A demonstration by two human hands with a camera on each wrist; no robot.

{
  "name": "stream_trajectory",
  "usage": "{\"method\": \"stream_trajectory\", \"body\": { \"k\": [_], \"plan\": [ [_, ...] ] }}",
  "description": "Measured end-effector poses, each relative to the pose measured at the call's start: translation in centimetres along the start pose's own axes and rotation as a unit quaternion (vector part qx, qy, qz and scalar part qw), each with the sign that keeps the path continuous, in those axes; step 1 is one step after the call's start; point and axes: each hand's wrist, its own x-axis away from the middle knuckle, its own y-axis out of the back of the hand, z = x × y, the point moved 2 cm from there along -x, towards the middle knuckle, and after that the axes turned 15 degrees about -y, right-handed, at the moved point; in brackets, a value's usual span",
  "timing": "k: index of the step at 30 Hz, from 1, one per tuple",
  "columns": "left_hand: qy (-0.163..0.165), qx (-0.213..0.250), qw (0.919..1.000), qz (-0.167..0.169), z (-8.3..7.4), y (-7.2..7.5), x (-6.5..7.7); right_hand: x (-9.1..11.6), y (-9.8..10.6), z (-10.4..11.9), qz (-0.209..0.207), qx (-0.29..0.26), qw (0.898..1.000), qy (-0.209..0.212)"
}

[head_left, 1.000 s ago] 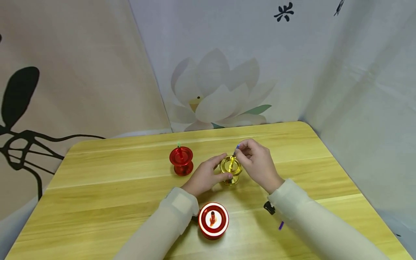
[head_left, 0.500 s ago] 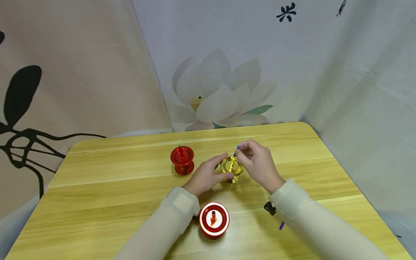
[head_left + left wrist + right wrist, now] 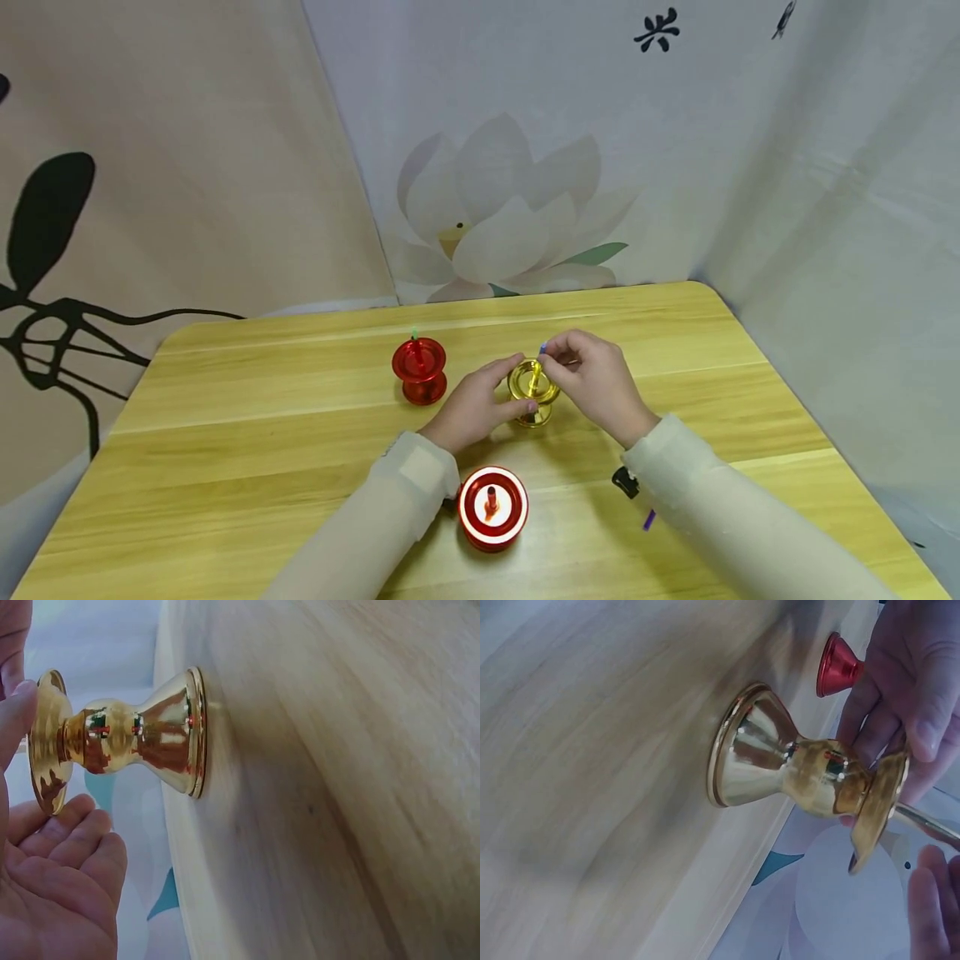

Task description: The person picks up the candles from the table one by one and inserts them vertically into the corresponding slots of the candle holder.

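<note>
A shiny gold candle holder (image 3: 533,385), with a wide dish and a thin upright post (image 3: 535,375), stands on the table in the head view. My left hand (image 3: 472,407) holds its dish from the left, thumb on the near rim and fingers behind. In the left wrist view the thumb and curled fingers flank the dish of the candle holder (image 3: 120,739). With thumb and forefinger, my right hand (image 3: 596,379) pinches a small blue piece (image 3: 543,348) at the top of the post. Its fingers hide most of that piece. The right wrist view shows the post (image 3: 922,822) beside the right fingertips (image 3: 928,900).
A red candle holder (image 3: 418,367) with a green-tipped post stands back left. Nearer, a second red holder (image 3: 492,529) has a bright ring and a bare post, close to the left sleeve. By the right sleeve lie a black object (image 3: 625,482) and a short purple piece (image 3: 649,521).
The right hand has come slightly down and left with the blue piece, which now shows less above the fingers. The left hand keeps its hold on the gold candle holder.
</note>
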Motion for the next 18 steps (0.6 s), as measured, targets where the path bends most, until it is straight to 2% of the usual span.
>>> {"method": "stream_trajectory", "body": {
  "k": [7,12,18],
  "plan": [
    [-0.007,-0.015,0.9998,-0.011,-0.2,0.4,0.4,0.5,0.4,-0.4,0.002,0.014,1.000,0.002],
    [-0.013,-0.009,0.9993,-0.033,-0.6,1.3,0.9,1.0,1.0,-1.0,-0.001,0.029,1.000,0.001],
    [-0.008,0.009,0.9984,-0.055,-0.7,2.2,2.2,1.8,1.6,-2.1,0.002,0.052,0.999,-0.008]
  ]
}}
